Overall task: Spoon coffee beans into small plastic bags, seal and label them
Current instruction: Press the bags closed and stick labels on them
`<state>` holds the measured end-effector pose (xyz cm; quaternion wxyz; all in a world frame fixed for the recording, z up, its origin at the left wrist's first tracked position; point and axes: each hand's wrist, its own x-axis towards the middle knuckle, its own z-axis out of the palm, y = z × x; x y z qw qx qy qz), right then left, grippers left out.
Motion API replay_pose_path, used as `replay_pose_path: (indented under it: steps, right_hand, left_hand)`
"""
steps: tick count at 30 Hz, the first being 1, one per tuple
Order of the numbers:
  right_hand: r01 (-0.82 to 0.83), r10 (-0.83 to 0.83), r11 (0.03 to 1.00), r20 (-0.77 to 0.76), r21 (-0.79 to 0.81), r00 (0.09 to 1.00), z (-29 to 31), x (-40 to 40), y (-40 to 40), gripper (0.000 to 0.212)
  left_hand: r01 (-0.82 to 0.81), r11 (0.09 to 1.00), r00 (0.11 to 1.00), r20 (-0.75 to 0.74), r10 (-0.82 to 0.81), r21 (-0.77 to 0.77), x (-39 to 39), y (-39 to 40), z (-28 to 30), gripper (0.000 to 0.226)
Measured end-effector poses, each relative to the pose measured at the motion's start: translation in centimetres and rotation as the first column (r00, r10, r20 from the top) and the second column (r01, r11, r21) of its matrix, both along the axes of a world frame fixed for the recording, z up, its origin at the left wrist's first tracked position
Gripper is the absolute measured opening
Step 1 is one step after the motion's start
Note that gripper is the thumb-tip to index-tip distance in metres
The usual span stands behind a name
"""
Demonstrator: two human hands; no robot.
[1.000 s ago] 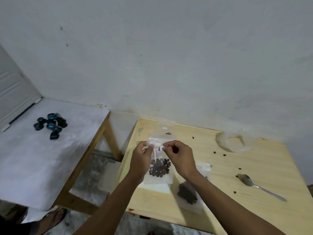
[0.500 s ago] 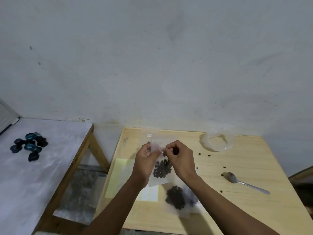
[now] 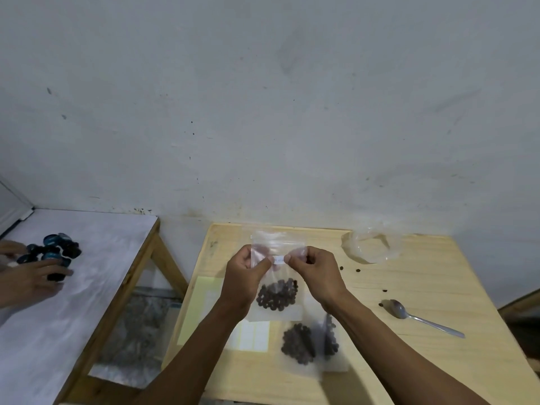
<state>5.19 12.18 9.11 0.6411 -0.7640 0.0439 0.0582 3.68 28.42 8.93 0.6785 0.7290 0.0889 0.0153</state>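
1. Both forearms reach forward from the near edge of the wooden table, converging over its middle, wrists slightly raised so the hands hang above the surface.
2. The left hand is curled, thumb and forefinger pinching the left side of a small clear plastic bag near its top; the other fingers fold in behind the film.
3. The right hand mirrors it, thumb and forefinger pinching the bag's right side at the same height, the remaining fingers curled into the palm.
4. Between the two thumbs a small white label lies across the bag's front. Faint marks show on it, too small to read.
5. The held bag hangs upright, clear of the table, with a cluster of coffee beans gathered at its bottom.
6. Toward the near edge, below the hands, two more filled bags lie flat, partly overlapping.
7. A yellowish label sheet with white blank stickers lies along the table's left edge; no writing can be made out on it.
8. A metal spoon rests near the right edge, bowl toward the hands, with loose beans scattered on the wood between it and the far edge.
9. A crumpled clear bag sits at the far edge, right of centre.
10. On the white-covered table to the left, another person's hand touches a group of dark blue capsules; any printing on them is illegible.
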Motion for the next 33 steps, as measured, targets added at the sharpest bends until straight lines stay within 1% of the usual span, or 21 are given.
replay_pose_path:
  steps: [3,5,6,8,11,14,16,20,23,25,28,31,33]
  right_hand:
    - [-0.044,0.044,0.999,-0.011,0.017,0.999,-0.1,0.1,-0.3,0.018]
    - [-0.065,0.066,0.997,-0.028,0.032,0.997,-0.3,0.2,-0.5,0.012]
    - [-0.074,0.076,0.996,-0.046,0.050,0.996,-0.4,0.1,-0.6,0.013]
    - [-0.118,0.126,0.989,-0.085,0.089,0.988,-0.8,-0.2,-0.8,0.024]
    - [-0.212,0.225,0.970,-0.106,0.119,0.969,-2.2,-0.8,-1.1,0.048]
    - [-0.212,0.225,0.966,-0.079,0.145,0.971,-3.6,-0.9,-0.9,0.067]
    - [-0.175,0.185,0.976,-0.065,0.130,0.981,-4.0,-0.6,-0.6,0.070]
    - [-0.091,0.103,0.990,-0.111,0.104,0.989,-5.4,0.4,0.3,0.066]
    - [-0.083,0.092,0.995,-0.171,0.061,0.981,-7.2,1.1,1.0,0.065]
    - [-0.110,0.115,0.993,-0.230,0.037,0.966,-8.2,1.6,1.6,0.067]
    - [-0.186,0.167,0.982,-0.305,-0.036,0.938,-9.4,2.5,2.9,0.078]
    - [-0.220,0.164,0.964,-0.314,-0.152,0.935,-10.2,4.2,4.4,0.085]
    - [-0.206,0.138,0.955,-0.297,-0.214,0.945,-10.4,5.5,5.5,0.084]
  left_hand:
    - [-0.027,0.999,1.000,-0.011,0.026,-0.022,0.3,0.0,-0.3,0.011]
    - [-0.045,0.999,0.999,-0.023,0.044,-0.023,0.6,0.1,-0.6,0.013]
    - [-0.059,0.998,0.998,-0.036,0.058,-0.030,0.9,0.3,-0.8,0.014]
    - [-0.106,0.993,0.992,-0.081,0.101,-0.059,1.4,0.9,-1.2,0.022]
    - [-0.174,0.981,0.977,-0.138,0.161,-0.086,2.3,1.7,-1.6,0.044]
    - [-0.201,0.976,0.970,-0.159,0.185,-0.090,2.7,2.2,-2.1,0.043]
    - [-0.142,0.988,0.975,-0.181,0.128,-0.067,2.6,2.5,-2.5,0.046]
    - [0.076,0.995,0.960,-0.274,-0.058,0.056,2.0,3.7,-4.4,0.068]
    - [0.168,0.967,0.944,-0.313,-0.101,0.194,1.7,4.6,-5.9,0.080]
    - [0.204,0.945,0.932,-0.346,-0.108,0.256,2.1,5.5,-7.0,0.088]
    - [0.233,0.907,0.932,-0.348,-0.104,0.352,3.4,6.7,-8.4,0.093]
    - [0.233,0.867,0.943,-0.322,-0.089,0.442,5.5,7.3,-9.2,0.092]
    - [0.226,0.845,0.942,-0.328,-0.064,0.485,7.3,7.5,-10.1,0.090]
